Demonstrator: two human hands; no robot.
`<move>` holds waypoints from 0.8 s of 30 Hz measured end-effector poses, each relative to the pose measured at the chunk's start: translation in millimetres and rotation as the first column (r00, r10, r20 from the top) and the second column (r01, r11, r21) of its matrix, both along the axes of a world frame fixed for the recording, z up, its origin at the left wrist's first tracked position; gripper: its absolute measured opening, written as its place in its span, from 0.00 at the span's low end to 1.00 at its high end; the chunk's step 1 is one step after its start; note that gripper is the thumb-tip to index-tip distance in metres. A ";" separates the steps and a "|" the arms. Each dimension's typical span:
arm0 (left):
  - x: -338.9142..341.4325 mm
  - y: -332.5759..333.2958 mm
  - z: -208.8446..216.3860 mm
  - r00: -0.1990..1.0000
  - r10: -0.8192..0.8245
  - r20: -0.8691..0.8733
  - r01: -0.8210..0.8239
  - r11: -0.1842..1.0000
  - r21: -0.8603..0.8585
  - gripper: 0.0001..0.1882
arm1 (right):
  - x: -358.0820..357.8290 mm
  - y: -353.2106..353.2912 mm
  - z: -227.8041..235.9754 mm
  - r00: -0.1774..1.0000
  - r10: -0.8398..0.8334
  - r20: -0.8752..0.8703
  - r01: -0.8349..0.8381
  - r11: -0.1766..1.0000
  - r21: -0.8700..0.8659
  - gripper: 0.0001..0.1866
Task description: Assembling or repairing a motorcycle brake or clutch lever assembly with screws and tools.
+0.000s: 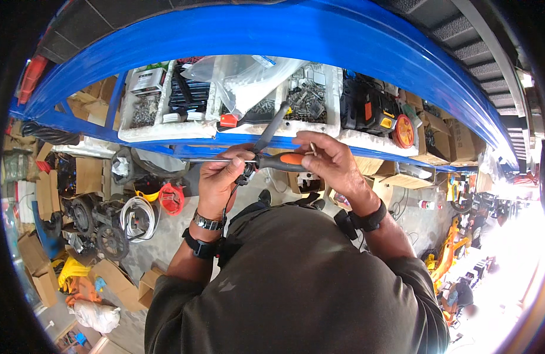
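My left hand [218, 180] pinches a small black part [247, 173] with a thin dark cable hanging from it. A long grey propeller-like blade [272, 128] sticks up at a slant from the part. A screwdriver lies level across it, with its steel shaft [200, 159] pointing left past my left fingers and its black and orange handle [290, 160] to the right. My right hand [338, 168] has its thumb against the handle's end. A small brass-coloured piece [313, 147] shows between the right thumb and fingers; its kind is too small to tell.
Ahead, white foam trays [290, 127] on a blue metal rack [225, 35] hold metal fittings. A red-and-black tool [229, 121] lies at their front edge. A black case [370, 106] and an orange-red reel [403, 131] sit right. Boxes, a red helmet [171, 199] and coiled white hose [137, 219] are left.
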State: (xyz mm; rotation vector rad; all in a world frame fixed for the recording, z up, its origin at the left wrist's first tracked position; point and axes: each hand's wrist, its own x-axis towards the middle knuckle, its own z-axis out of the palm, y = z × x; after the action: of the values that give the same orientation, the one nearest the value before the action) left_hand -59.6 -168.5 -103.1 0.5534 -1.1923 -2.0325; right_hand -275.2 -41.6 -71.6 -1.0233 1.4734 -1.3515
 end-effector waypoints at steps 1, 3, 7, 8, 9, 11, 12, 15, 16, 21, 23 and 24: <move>1.5 -2.1 -0.7 1.000 0.008 0.001 -0.008 1.000 0.002 0.14 | -5.4 -6.6 -5.7 0.999 -0.010 -0.040 0.009 1.000 -0.012 0.19; 12.2 -4.7 -2.3 0.998 0.057 0.013 -0.057 0.998 0.008 0.14 | -19.0 -23.9 -17.4 0.975 -0.022 -0.221 0.026 1.000 0.013 0.19; 23.9 -8.6 -8.8 0.993 0.107 0.047 -0.110 0.992 0.063 0.15 | -56.4 -62.2 -50.2 0.828 -0.099 -0.552 0.127 0.992 0.013 0.19; 27.3 -8.7 -6.0 0.987 0.150 0.056 -0.153 0.986 0.060 0.15 | -66.0 -70.0 -60.2 0.796 -0.106 -0.596 0.140 0.990 0.010 0.20; 32.8 -7.8 -3.7 0.988 0.150 0.048 -0.153 0.986 0.068 0.13 | -72.3 -77.8 -69.5 0.743 -0.113 -0.659 0.134 0.991 -0.019 0.21; 45.1 -4.2 -0.9 0.981 0.182 0.074 -0.189 0.976 0.105 0.12 | -76.6 -87.4 -81.4 0.632 -0.053 -0.773 0.152 0.987 0.057 0.22; 51.2 0.9 4.0 0.965 0.246 0.089 -0.254 0.962 0.096 0.12 | -69.8 -89.2 -80.0 0.629 0.014 -0.777 0.184 0.969 0.167 0.22; 74.3 15.9 6.9 0.932 0.358 0.054 -0.362 0.926 0.103 0.15 | -74.1 -88.2 -94.1 0.651 -0.018 -0.759 0.074 0.996 0.040 0.22; 80.3 24.9 7.0 0.915 0.400 0.060 -0.404 0.909 0.099 0.15 | -83.3 -87.0 -102.1 0.607 -0.018 -0.795 0.053 0.998 0.018 0.22; 95.5 76.1 4.7 0.792 0.607 0.061 -0.604 0.767 0.217 0.15 | -95.8 -90.3 -103.2 0.724 0.027 -0.689 0.034 0.997 0.076 0.27; 96.7 101.1 3.5 0.753 0.654 0.076 -0.652 0.725 0.220 0.15 | -89.3 -92.2 -100.6 0.722 0.057 -0.690 0.008 0.996 0.091 0.27; 95.9 112.9 4.3 0.745 0.662 0.076 -0.661 0.719 0.217 0.15 | -90.4 -93.7 -100.4 0.717 0.069 -0.694 0.009 0.994 0.108 0.27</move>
State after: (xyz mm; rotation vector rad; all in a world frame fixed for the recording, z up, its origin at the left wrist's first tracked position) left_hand 36.3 -55.6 -98.8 0.9351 -0.6041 -1.5320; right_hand -365.6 -135.3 -172.0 -1.5886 2.0353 -0.8618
